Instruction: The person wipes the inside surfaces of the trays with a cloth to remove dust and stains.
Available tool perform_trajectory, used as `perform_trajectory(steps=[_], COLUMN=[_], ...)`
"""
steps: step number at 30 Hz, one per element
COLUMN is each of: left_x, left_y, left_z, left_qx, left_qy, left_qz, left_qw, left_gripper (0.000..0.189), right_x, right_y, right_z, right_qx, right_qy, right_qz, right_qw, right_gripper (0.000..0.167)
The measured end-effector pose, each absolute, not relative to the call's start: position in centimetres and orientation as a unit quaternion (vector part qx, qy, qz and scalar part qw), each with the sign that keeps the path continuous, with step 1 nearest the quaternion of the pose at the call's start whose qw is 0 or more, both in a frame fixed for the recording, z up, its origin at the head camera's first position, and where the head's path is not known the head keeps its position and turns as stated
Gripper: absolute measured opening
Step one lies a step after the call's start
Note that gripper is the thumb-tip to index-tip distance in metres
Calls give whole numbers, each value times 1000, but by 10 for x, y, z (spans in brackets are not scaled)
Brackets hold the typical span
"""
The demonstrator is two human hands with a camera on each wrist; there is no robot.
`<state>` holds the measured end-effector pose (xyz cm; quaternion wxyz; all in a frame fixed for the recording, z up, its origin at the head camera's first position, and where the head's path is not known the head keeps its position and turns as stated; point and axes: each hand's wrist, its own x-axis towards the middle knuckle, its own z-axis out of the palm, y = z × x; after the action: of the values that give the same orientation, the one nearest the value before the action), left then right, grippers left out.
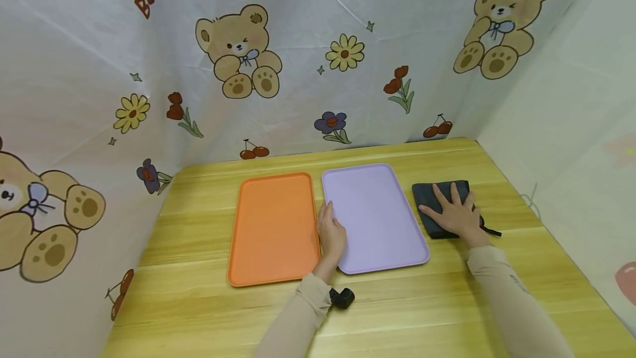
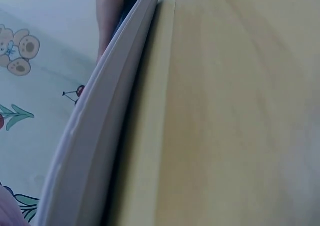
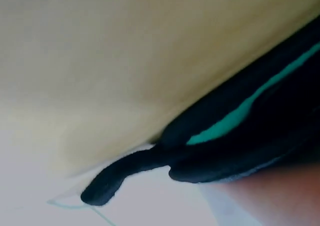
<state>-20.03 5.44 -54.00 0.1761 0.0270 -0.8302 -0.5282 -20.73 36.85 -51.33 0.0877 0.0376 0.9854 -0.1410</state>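
The dark pouch [image 1: 428, 198] lies flat on the surface [image 1: 392, 314], directly under your right hand [image 1: 456, 216], whose fingers spread wide across its top; it is nearly square, so no long axis stands out, and its strap [image 1: 492, 232] points right, away from your other hand. The relation that seems to matter is sideways: the purple tray [image 1: 375, 214] sits just left of the pouch, a strip of surface between them, its long axis running away from you with the far end leaning left. Your left hand [image 1: 332, 235] is at that tray's far side from the pouch, fingers fairly straight and close together along the left rim; you cannot tell how firmly they press. The orange tray [image 1: 275, 231] lies just beyond, left of those fingers.
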Motion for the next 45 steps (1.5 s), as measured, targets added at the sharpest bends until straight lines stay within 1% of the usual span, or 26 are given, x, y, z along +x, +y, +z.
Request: perform_trajectory(steps=[4, 9, 15, 18, 21, 25, 31, 36, 45], left_x=[-201, -203, -203, -202, -199, -198, -196, -196, -194], left_y=[55, 57, 59, 58, 58, 57, 57, 56, 57], left_z=[-542, -543, -544, -544, -543, -541, -537, -537, -541], left_qx=[31, 42, 51, 48, 46, 50, 54, 47, 25], left_qy=[-828, -826, -823, -825, -828, -832, -838, -820, -805], left_qz=[-524, -519, -520, -512, -509, -507, -496, -522, -548], left_qw=[198, 215, 226, 233, 230, 219, 223, 231, 226], left_gripper=[47, 47, 43, 43, 46, 49, 51, 48, 42], right_x=[-207, -204, -203, -203, -203, -202, -198, -196, -188], right_y=[362, 354, 347, 345, 346, 346, 345, 341, 331], right_z=[-514, -514, -518, -520, -520, -518, -513, -506, -494], right_qx=[40, 39, 32, 17, 5, 10, 31, 43, 45], right_qy=[988, 993, 996, 995, 992, 984, 978, 973, 956], right_qz=[-126, -99, -87, -79, -85, -113, -147, -170, -206], right_qw=[75, 41, -14, -51, -96, -134, -144, -150, -205], right_gripper=[88, 76, 59, 52, 47, 45, 46, 49, 48])
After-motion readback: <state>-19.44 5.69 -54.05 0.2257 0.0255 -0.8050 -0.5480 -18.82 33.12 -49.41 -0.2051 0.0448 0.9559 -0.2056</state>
